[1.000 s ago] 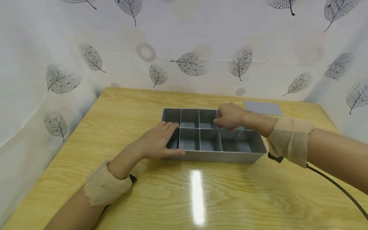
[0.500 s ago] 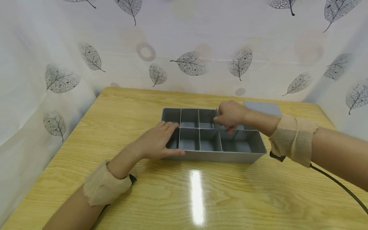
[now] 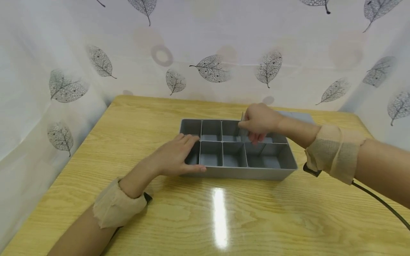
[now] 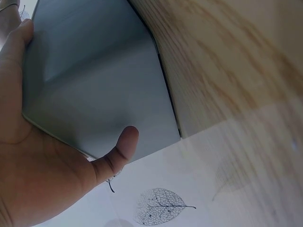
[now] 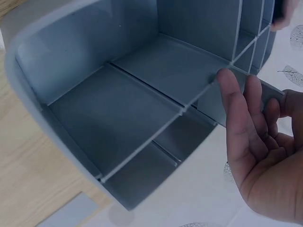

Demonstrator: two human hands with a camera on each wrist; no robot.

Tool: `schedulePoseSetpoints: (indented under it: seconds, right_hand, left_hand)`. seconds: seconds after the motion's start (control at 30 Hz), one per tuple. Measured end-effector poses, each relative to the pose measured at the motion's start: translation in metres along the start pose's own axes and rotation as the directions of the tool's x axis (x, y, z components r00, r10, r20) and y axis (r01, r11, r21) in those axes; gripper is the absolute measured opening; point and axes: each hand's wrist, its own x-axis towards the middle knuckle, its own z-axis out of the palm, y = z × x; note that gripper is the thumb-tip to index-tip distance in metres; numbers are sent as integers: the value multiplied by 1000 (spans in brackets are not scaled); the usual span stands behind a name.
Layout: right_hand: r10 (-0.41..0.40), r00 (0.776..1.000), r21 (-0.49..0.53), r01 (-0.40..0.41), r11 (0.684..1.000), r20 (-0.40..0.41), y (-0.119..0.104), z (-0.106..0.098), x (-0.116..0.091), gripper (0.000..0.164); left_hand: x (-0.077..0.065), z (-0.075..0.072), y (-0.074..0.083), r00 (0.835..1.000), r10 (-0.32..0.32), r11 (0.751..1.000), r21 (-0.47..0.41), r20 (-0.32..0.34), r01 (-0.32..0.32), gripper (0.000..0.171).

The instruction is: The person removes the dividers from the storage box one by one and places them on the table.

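A grey divided box (image 3: 246, 173) with thin partitions stands on the table. My left hand (image 3: 174, 156) holds its left end, fingers over the rim and thumb along the front wall; the left wrist view shows this thumb (image 4: 120, 149) against the grey wall. My right hand (image 3: 261, 122) is over the back row, pinching a thin grey divider (image 3: 242, 133) that stands upright with its top above the back rim. Seen from the right wrist, the fingers (image 5: 236, 123) bend along one face of this panel, and its thumb side is partly hidden.
Flat grey panels (image 3: 298, 116) lie on the table behind the box, partly covered by the right forearm. A leaf-print curtain (image 3: 211, 42) hangs around the wooden table (image 3: 160, 220). A cable (image 3: 381, 202) trails from the right wrist.
My right hand has risen and the divider with it, its top now showing over the back rim. The left hand keeps its place on the box.
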Motion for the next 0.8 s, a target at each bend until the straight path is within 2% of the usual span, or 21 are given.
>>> schedulePoseSetpoints:
  seconds: [0.13,0.3,0.57,0.7,0.8]
  right_hand:
    - [7,1000,13,-7,1000,-1,-5,-6,-2,36]
    - [-15,999,-25,14,1000,-37,-15,-17,-10,37]
    - [18,991,7,-17,1000,-133,-46,-61,-28,35]
    - [45,985,-44,-53,998,-167,-46,-76,-39,37]
    - [64,979,-44,-73,996,-195,-38,-83,-45,37]
  left_hand:
    - [-1,0,0,1000,-1,1000,6,0,1,102]
    - [0,-1,1,1000,2,1000,3,-4,-2,102]
    - [-1,0,0,1000,-7,1000,3,-4,7,103]
    - [-1,1,0,1000,-1,1000,8,-9,1,103]
    - [-1,1,-1,1000,4,1000,14,-15,-4,103]
